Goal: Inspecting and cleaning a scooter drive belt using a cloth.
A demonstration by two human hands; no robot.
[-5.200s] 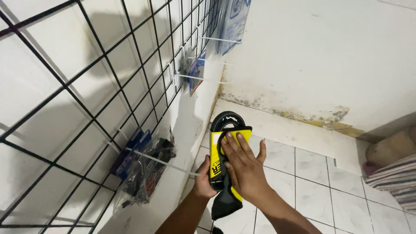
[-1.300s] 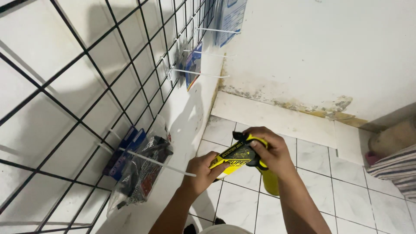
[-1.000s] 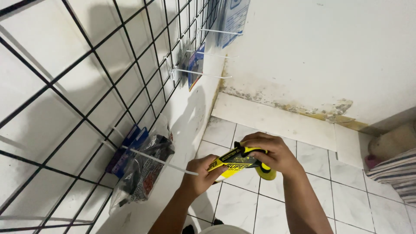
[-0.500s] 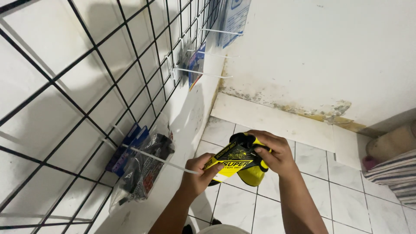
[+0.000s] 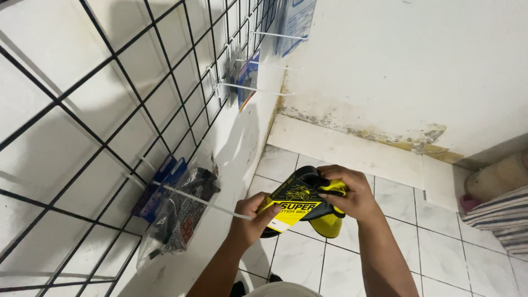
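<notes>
Head view: camera looked down past a wall display to two bare hands above a tiled floor.

Held item: yellow and black cardboard-sleeved package with a black rubber belt looped through it [image 5: 301, 204], held in mid-air between both hands, over the white floor tiles [image 5: 407, 225] and just beside the free end of a white wire hook [image 5: 201, 201].

Left hand [image 5: 254, 215]: fingers curled closed on the near, lower corner of the package, thumb pressed across the yellow card. It seemed to steady that corner close to the hook's tip.

Right hand [image 5: 352, 190]: fingers wrapped shut over the far upper end, where the black belt loop stuck out of the sleeve. This grip appeared to carry the weight and set the tilt.

Package look: yellow card face with black lettering and a small emblem, a white label patch at the lower corner, tilted so the printed face pointed up at the camera. A yellow rounded part hung below it; what it was could not be told.

Display: black wire grid panel [image 5: 110, 110] stood against the white wall, with white hooks jutting out so goods could hang by their tops.

Hanging goods: clear plastic bag with dark parts [image 5: 181, 212] hung on the same hook, blue packets [image 5: 159, 184] behind it.

Right edge: striped fabric bundle [image 5: 498, 217] lay on the floor, well apart.
</notes>
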